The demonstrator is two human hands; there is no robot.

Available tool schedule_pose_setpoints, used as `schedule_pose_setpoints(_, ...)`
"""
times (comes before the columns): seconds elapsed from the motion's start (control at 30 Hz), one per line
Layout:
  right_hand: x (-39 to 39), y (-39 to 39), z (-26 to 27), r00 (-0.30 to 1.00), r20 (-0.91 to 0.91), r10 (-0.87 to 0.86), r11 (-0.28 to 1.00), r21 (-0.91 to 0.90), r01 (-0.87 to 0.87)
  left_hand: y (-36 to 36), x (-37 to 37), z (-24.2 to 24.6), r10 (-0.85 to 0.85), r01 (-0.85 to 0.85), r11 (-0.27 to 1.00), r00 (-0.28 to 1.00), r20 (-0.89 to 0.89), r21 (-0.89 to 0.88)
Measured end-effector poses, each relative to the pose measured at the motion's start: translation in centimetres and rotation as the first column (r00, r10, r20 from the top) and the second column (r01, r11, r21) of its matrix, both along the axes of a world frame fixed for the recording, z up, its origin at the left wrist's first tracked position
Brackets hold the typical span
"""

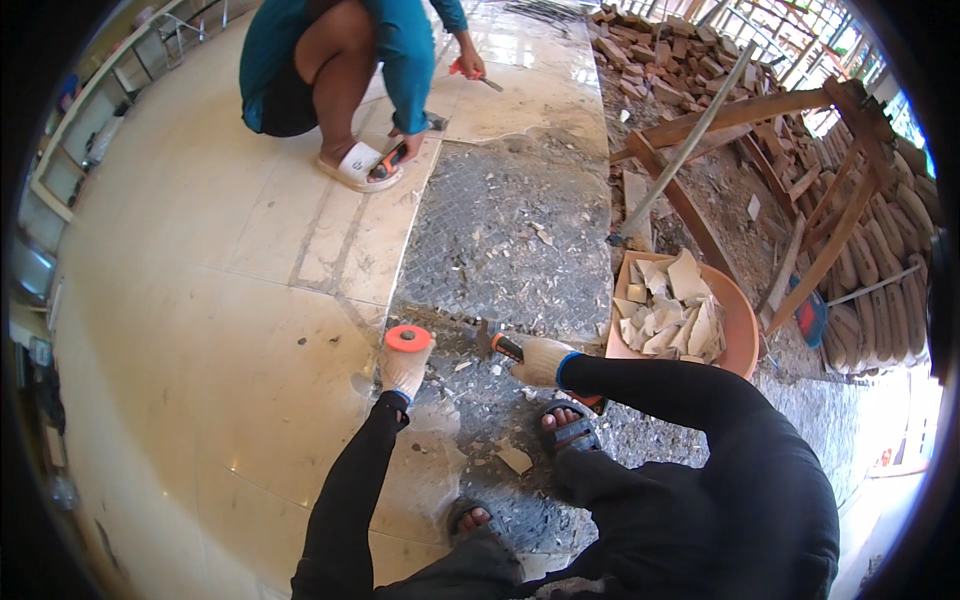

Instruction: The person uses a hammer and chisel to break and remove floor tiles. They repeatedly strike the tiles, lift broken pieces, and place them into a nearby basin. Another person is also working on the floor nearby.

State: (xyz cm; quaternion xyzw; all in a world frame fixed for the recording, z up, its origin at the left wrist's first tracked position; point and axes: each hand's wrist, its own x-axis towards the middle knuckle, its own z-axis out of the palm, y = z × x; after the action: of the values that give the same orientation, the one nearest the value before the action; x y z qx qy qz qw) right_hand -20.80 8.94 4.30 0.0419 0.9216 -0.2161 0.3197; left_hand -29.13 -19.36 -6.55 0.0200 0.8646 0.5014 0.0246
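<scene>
My left hand (400,372), in a knitted glove, grips a chisel upright under its round orange hand guard (409,341). The struck end pokes up through the guard; the blade is hidden below my hand. It stands at the edge of the cream floor tiles (247,375), beside the stripped grey mortar bed (510,225). My right hand (541,363), gloved too, is shut around the orange and black handle of a hammer (506,346). The hammer's metal head (486,336) is to the right of the chisel, apart from it. Loose tile chips (514,456) lie near my sandalled feet.
An orange tub (739,315) of broken tile (667,315) stands right. Ahead crouches a person (337,75) with an orange-handled tool in each hand. Beyond the tub are a timber trestle (694,217), a leaning pole (690,139), a brick heap (675,56) and stacked sacks (874,262).
</scene>
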Motion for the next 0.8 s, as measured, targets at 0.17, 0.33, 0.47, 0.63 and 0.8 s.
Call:
schedule_pose_setpoints(0.17,1.3,1.4,0.1,0.996,-0.08,0.037,0.989,0.143,-0.025,-0.5,-0.8,-2.9,-0.012,0.02,0.991,0.998,0.063,-0.131)
schedule_pose_setpoints(0.33,4.4,0.2,-0.5,0.936,-0.238,0.259,0.899,0.413,-0.144,-1.2,0.7,-2.7,-0.04,0.04,0.999,0.999,0.0,-0.002)
schedule_pose_setpoints(0.47,6.7,-2.3,-0.6,0.783,-0.29,0.55,0.835,0.197,-0.514,-1.1,0.1,-0.7,-0.025,0.029,0.999,0.991,-0.132,0.027)
schedule_pose_setpoints(0.63,9.6,-5.2,-1.3,0.647,-0.213,0.732,0.665,0.02,-0.746,-1.6,-1.2,0.6,-0.102,0.034,0.954,0.97,0.218,0.297)
schedule_pose_setpoints(0.8,12.3,-6.7,-2.1,0.719,-0.255,0.647,0.757,0.097,-0.646,-4.4,-0.4,2.2,-0.021,-0.197,0.867,0.904,0.427,0.458)
